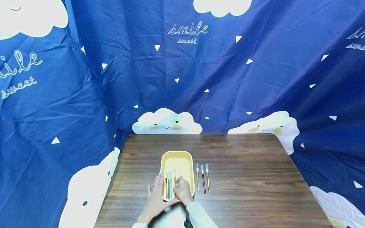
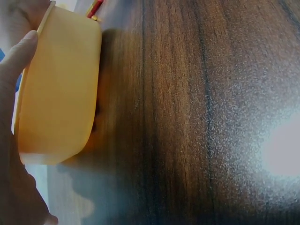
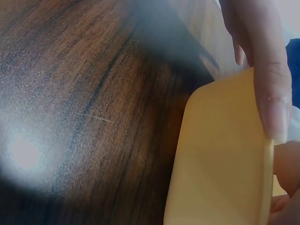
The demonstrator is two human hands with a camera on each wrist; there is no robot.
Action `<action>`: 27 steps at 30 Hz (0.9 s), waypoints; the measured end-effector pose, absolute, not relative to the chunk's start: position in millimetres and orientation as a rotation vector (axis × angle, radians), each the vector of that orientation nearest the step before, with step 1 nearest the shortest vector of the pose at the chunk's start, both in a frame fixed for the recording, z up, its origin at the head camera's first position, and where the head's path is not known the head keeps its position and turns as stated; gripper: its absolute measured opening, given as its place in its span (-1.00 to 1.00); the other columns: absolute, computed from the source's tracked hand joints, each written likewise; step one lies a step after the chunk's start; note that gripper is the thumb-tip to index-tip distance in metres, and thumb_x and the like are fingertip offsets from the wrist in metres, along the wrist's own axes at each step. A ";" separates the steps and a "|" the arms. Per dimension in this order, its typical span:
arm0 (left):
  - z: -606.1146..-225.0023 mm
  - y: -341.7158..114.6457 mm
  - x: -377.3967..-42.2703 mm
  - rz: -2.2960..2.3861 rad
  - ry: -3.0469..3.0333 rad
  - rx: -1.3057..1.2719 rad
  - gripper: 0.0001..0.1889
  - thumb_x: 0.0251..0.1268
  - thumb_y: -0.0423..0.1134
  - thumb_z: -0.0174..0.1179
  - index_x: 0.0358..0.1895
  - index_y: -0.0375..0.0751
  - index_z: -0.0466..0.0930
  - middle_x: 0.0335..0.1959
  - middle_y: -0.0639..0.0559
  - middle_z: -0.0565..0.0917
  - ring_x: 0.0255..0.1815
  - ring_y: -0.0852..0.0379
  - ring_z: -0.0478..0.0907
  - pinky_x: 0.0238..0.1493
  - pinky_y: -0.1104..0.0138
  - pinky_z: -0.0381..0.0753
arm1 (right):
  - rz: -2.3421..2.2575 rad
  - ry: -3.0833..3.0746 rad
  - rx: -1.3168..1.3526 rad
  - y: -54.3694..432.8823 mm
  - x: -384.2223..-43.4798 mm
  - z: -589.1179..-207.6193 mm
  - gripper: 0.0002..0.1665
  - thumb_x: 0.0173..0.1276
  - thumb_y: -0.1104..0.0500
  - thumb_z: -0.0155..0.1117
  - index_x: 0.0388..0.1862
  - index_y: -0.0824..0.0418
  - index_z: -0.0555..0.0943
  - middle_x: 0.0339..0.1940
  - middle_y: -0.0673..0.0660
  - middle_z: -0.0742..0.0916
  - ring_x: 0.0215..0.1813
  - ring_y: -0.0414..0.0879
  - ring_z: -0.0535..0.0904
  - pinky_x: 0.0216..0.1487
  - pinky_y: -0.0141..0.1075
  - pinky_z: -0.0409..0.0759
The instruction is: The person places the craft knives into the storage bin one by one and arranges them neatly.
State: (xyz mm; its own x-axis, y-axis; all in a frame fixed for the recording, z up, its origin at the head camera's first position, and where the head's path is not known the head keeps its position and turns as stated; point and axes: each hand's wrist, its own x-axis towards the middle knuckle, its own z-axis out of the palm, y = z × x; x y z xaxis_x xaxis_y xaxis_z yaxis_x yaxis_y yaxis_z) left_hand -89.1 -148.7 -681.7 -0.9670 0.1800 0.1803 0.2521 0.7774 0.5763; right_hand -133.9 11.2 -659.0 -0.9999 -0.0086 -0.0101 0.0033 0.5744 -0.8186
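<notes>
A yellow tray [image 1: 185, 164] holds several slim capped craft knives, among them a red one [image 1: 166, 187] and a green one [image 1: 169, 188], lying side by side. My right hand [image 1: 183, 190], fingers curled, reaches into the tray and pinches a gold craft knife [image 1: 175, 183] beside that row. My left hand [image 1: 156, 198] rests against the tray's left side with its fingers straight. Its thumb [image 2: 24, 50] lies along the near rim, and that thumb also shows over the tray wall in the right wrist view.
To the right of the tray, a gold craft knife [image 1: 198, 179], a red one [image 1: 203, 182] and another gold one [image 1: 208, 180] lie on the brown wooden table [image 1: 251, 177]. A blue cloud-patterned curtain [image 1: 182, 69] stands behind the table and along its sides.
</notes>
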 end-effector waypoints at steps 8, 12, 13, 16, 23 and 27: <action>-679.4 -148.1 -88.9 -0.953 -2.854 -0.335 0.40 0.01 0.51 0.43 0.71 -0.32 -0.05 0.75 -0.24 -0.02 0.66 -0.42 0.07 0.38 -0.62 -0.06 | -1.395 2.780 -0.019 9.5 -133.7 -660.2 -0.66 0.05 0.54 0.46 -0.19 0.35 0.63 -0.46 0.06 0.69 -0.41 -0.04 0.63 -0.31 -0.17 0.68; -678.8 -148.4 -89.5 -0.962 -2.853 -0.341 0.39 0.02 0.51 0.43 0.72 -0.32 -0.05 0.75 -0.23 -0.03 0.66 -0.42 0.05 0.38 -0.63 -0.08 | -1.366 2.798 -0.017 9.1 -133.2 -660.1 -0.65 0.02 0.54 0.45 -0.18 0.36 0.63 -0.48 0.05 0.68 -0.42 -0.04 0.62 -0.31 -0.16 0.68; -679.0 -148.5 -89.6 -0.964 -2.855 -0.343 0.39 0.03 0.51 0.43 0.72 -0.32 -0.06 0.75 -0.23 -0.04 0.67 -0.42 0.05 0.38 -0.63 -0.08 | -1.358 2.802 -0.017 9.0 -132.9 -660.3 -0.64 0.02 0.54 0.46 -0.18 0.36 0.63 -0.48 0.05 0.67 -0.42 -0.04 0.61 -0.31 -0.16 0.67; -680.0 -148.8 -89.9 -0.970 -2.857 -0.346 0.39 0.03 0.50 0.42 0.72 -0.32 -0.07 0.76 -0.21 -0.05 0.67 -0.40 0.04 0.39 -0.62 -0.08 | -1.345 2.816 -0.022 8.8 -132.2 -660.7 -0.64 0.00 0.53 0.48 -0.20 0.34 0.63 -0.50 0.03 0.67 -0.44 -0.06 0.60 -0.31 -0.17 0.66; -682.1 -148.7 -89.8 -0.957 -2.860 -0.326 0.42 0.01 0.53 0.42 0.72 -0.32 -0.08 0.76 -0.19 -0.05 0.66 -0.41 0.06 0.39 -0.61 -0.07 | -1.346 2.836 -0.036 8.1 -131.8 -662.8 -0.63 -0.03 0.52 0.53 -0.23 0.33 0.64 -0.55 0.01 0.64 -0.47 -0.08 0.58 -0.35 -0.19 0.62; -681.4 -148.3 -90.4 -0.960 -2.857 -0.322 0.42 0.00 0.53 0.43 0.72 -0.31 -0.07 0.76 -0.20 -0.04 0.66 -0.41 0.07 0.40 -0.61 -0.07 | -1.338 2.837 -0.036 7.9 -133.1 -663.2 -0.64 -0.03 0.51 0.54 -0.24 0.32 0.64 -0.53 0.02 0.64 -0.45 -0.06 0.58 -0.34 -0.18 0.63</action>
State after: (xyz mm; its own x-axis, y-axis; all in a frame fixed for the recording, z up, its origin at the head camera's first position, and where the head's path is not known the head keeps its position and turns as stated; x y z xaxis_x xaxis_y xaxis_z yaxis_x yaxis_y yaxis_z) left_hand -90.4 -148.3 -681.4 -0.9713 0.1649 0.1713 0.2349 0.7773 0.5837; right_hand -133.1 7.9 -663.2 -0.9997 -0.0225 0.0058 -0.0188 0.6359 -0.7716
